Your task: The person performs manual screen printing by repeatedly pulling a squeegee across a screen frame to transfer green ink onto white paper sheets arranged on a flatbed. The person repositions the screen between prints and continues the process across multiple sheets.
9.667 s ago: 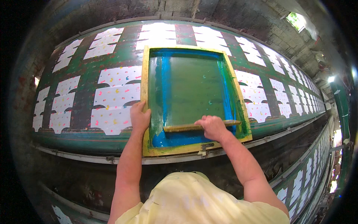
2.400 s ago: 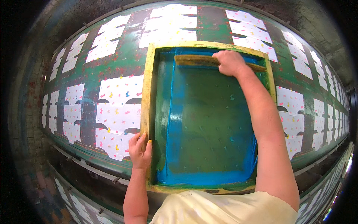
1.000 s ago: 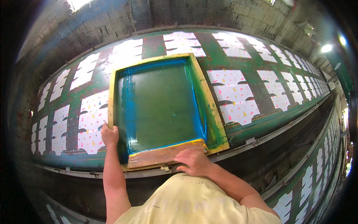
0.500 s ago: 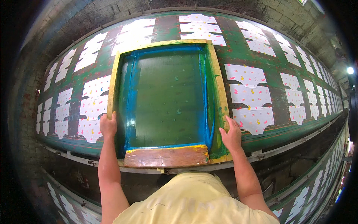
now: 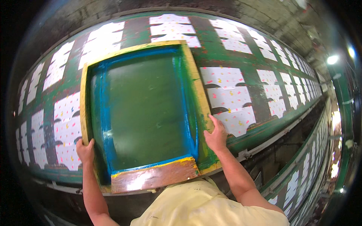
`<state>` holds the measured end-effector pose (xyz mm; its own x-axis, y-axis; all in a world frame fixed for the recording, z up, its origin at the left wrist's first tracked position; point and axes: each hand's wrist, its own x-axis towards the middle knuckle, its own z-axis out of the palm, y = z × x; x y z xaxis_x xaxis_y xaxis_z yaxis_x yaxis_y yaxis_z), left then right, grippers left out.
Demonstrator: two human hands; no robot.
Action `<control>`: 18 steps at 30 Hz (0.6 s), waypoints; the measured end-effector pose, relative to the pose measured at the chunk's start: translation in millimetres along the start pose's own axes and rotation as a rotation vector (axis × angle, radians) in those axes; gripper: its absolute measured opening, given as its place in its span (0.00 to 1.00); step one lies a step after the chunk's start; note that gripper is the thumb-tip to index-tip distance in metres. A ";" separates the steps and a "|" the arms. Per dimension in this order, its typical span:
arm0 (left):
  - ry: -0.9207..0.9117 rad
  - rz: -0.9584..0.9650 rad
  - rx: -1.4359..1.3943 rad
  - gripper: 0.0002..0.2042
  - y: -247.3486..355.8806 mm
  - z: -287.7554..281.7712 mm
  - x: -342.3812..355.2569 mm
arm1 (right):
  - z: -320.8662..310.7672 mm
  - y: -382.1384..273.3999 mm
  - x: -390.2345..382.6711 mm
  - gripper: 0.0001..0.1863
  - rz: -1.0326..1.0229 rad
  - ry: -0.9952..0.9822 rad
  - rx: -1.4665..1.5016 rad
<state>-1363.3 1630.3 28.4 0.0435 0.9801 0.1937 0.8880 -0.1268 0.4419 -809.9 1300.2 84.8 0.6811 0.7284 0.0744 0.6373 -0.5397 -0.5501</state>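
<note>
A wooden-framed printing screen (image 5: 198, 83) is in front of me on the long green table, its green mesh (image 5: 143, 113) edged with blue strips. My left hand (image 5: 86, 151) grips the frame's left side near the close end, thumb over the rim. On the right side rail, my right hand (image 5: 216, 135) is closed round the wood, its thumb toward the inside. Across the near end of the screen lies a brown wooden squeegee (image 5: 158, 176) with yellow and green paint along its edge; neither hand touches it. Whatever is beneath the screen is hidden.
White printed fabric pieces (image 5: 230, 98) lie in rows on the table, left, right and beyond the screen. A metal rail (image 5: 260, 148) runs along the table's near edge. Another table with white pieces (image 5: 292, 188) stands at the lower right. A block wall (image 5: 279, 19) rises behind.
My view has turned, so the table and screen appear shifted left and tilted. Both hands keep their hold on the frame; the screen's place among the fabric pieces looks about the same.
</note>
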 end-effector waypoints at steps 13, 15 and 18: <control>-0.080 -0.095 -0.380 0.11 94.7 26.0 -3.4 | -97.7 82.4 56.8 0.43 -0.026 0.018 0.033; -0.061 -0.109 -0.452 0.11 142.9 46.7 -21.9 | -113.3 121.2 72.6 0.43 0.019 0.028 0.061; -0.044 -0.165 -0.536 0.12 220.8 72.1 -59.2 | -136.2 184.8 96.6 0.43 0.067 0.077 0.063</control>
<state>-1136.9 1555.3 51.3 -0.0471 0.9975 0.0520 0.5286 -0.0193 0.8486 -577.2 1213.4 103.6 0.7484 0.6560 0.0979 0.5672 -0.5565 -0.6071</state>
